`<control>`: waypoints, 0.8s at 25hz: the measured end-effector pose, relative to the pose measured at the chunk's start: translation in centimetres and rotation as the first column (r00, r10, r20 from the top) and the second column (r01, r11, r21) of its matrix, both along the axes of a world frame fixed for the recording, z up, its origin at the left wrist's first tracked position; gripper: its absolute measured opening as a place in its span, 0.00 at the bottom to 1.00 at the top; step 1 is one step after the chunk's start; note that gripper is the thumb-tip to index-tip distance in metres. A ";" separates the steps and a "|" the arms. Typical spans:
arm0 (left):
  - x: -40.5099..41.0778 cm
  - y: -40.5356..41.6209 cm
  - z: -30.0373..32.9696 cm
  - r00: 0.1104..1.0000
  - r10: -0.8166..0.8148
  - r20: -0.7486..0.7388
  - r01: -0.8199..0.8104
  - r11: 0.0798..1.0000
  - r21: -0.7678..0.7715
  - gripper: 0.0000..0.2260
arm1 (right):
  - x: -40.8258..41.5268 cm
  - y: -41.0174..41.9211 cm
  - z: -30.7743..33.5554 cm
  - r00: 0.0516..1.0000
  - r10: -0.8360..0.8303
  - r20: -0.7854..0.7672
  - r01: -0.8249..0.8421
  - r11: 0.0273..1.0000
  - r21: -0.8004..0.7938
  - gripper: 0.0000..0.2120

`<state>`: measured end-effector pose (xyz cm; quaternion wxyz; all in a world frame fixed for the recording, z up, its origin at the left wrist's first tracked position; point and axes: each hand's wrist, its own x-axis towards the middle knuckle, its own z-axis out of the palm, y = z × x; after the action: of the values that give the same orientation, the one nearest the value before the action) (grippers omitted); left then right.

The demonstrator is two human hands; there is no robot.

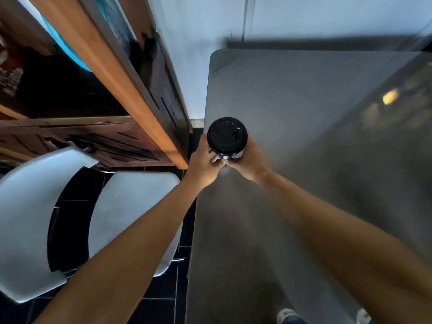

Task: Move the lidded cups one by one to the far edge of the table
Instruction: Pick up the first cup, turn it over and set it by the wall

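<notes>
item 1, white chair (35,206): well to the left of my fingers, off the bench, on dark tiled floor. a second pale seat sits just right of it, under my left forearm.

item 2, wooden cabinet (112,90): up and left of my fingers, apart from the bench, not involved.

item 3, left hand (203,164): fingers curled round the left side of the cup's lower body, holding it.

item 4, lidded cup (227,136): one only in view, black lid on, upright as far as i can tell. it sits between my two hands, over the bench's left edge, about midway along the bench's length. whether its base touches the surface or is lifted, i cannot tell; the lid hides it.

item 5, right hand (249,160): fingers wrapped round the cup's right side, thumbs of both hands nearly meeting at the near face.

item 6, bench (304,101): grey, glossy, running ahead and right of my fingers; its far edge lies well beyond the cup, by the wall.

step in hand, by my reading: carrying this cup toward the far edge. next move calls for a level forward reach, keeping it inboard of the left edge, then setting down and releasing.
</notes>
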<state>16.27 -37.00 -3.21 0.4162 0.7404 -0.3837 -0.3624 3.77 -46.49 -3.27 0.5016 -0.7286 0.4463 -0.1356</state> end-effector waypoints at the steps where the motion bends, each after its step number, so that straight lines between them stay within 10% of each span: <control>1: 0.4 -0.3 -0.4 1.000 0.004 0.011 -0.004 1.000 0.011 0.35 | 0.3 -0.3 -0.5 1.000 0.011 0.001 -0.011 1.000 -0.004 0.36; 12: 1.8 -0.6 -3.2 1.000 -0.002 0.024 -0.001 0.989 0.148 0.35 | 1.0 -0.8 -2.2 0.998 0.047 -0.034 -0.044 0.996 0.081 0.34; 20: -0.2 5.9 -0.5 0.987 0.140 -0.073 -0.107 0.932 0.345 0.41 | -4.4 2.9 1.2 0.916 0.084 -0.392 -0.046 0.994 0.104 0.46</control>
<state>16.03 -31.09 -3.73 0.3221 0.8055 -0.2475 -0.4315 -0.68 -43.54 -2.06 0.4384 -0.7314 0.5198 0.0520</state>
